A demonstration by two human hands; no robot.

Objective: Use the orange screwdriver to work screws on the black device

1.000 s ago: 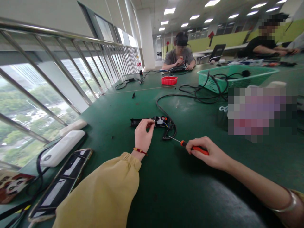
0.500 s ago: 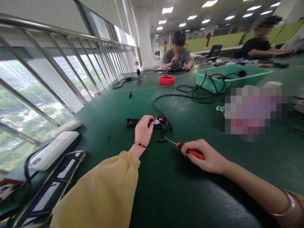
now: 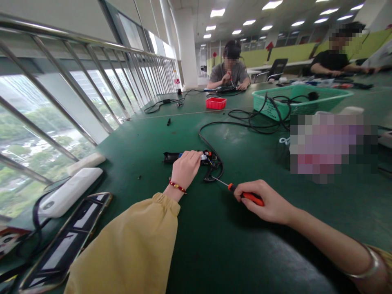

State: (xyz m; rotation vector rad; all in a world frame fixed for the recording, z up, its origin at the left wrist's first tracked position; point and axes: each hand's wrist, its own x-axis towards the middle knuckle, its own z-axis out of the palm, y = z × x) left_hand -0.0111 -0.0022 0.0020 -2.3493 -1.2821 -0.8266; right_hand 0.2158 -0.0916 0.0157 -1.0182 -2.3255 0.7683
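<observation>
A long black corded device (image 3: 172,158) lies on the green table with its housing open. Small wires, an orange part and a silvery piece show at its right end. My left hand (image 3: 185,166) is closed over its middle, the fingertips at the silvery piece; what lies under the fingers is hidden. In my right hand (image 3: 260,200) is a screwdriver (image 3: 252,199) with an orange and black handle, held to the right of the device. Its thin shaft points left, and the tip is by the curved black piece at the device's lower right end.
A black cable (image 3: 239,123) curves from the device toward a green basket (image 3: 324,100). Beyond the device stands a red tray (image 3: 216,103). A phone-like black panel (image 3: 65,241) and a white power bank (image 3: 72,192) lie at left beside the railing. Two people sit farther back.
My left hand has shifted slightly left and turned, with its fingers drawn closer together over the device. My right hand and the screwdriver are practically still.
</observation>
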